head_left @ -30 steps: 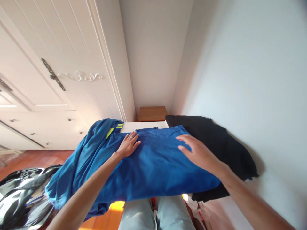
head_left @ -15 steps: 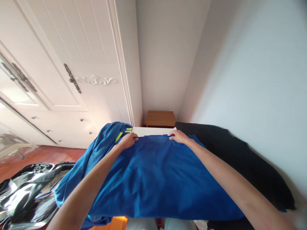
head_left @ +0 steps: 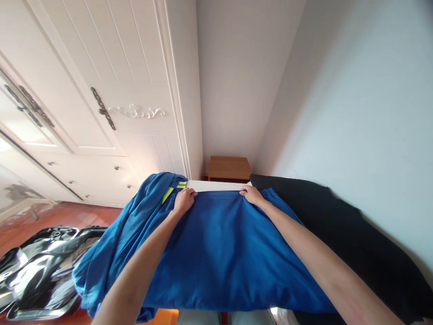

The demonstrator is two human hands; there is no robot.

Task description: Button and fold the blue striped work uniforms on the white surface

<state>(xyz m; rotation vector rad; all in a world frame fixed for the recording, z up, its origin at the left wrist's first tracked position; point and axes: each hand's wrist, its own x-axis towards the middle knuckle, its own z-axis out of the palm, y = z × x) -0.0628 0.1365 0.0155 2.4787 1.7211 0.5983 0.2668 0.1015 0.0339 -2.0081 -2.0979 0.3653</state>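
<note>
A blue garment [head_left: 216, 253] lies spread out in front of me, its far edge running straight between my hands. My left hand [head_left: 184, 199] is closed on that edge near its left end, and my right hand [head_left: 252, 194] pinches it farther right. Gathered fabric shows just beyond my right hand. To the left, a bunched blue garment [head_left: 130, 225] with yellow-green stripes lies against the spread cloth. On the right is a black cloth [head_left: 324, 225], partly beneath my right forearm.
An open suitcase [head_left: 43, 271] with clothes in it sits on the reddish floor at the lower left. A white wardrobe [head_left: 135, 149] stands behind it. Past the white surface [head_left: 216, 185] is a small wooden stand [head_left: 229, 167]. A wall rises along the right.
The far edge of the blue garment, wrinkled and uneven before, is now pulled straight between my hands. Its front has narrowed, and gathers show more clearly beside my right hand.
</note>
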